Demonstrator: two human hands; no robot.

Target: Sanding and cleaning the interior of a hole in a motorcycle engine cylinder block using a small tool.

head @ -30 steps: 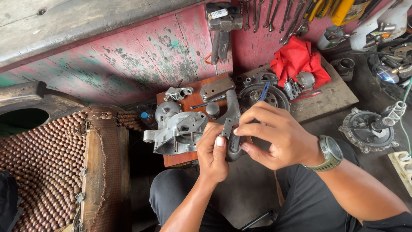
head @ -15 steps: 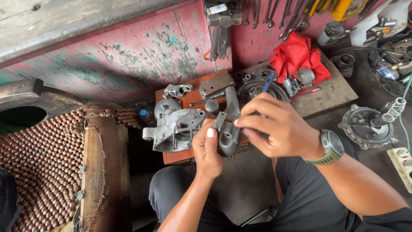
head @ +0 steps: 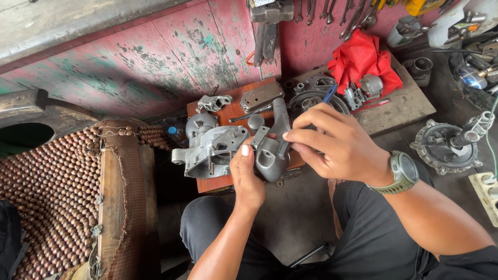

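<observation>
The left hand is grasping a grey curved cast-metal part from below, and the right hand is pinching its upper edge above the brown wooden board.

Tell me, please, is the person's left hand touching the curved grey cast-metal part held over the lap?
Touching: the head view shows the left hand wrapped around the curved grey cast-metal part, thumb pressed on its side.

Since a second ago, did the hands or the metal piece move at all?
Hardly. The left hand still grips the grey metal part, and the right hand still pinches it at the top edge; both shifted only slightly. The big housing, wooden board and red cloth stayed put.
</observation>
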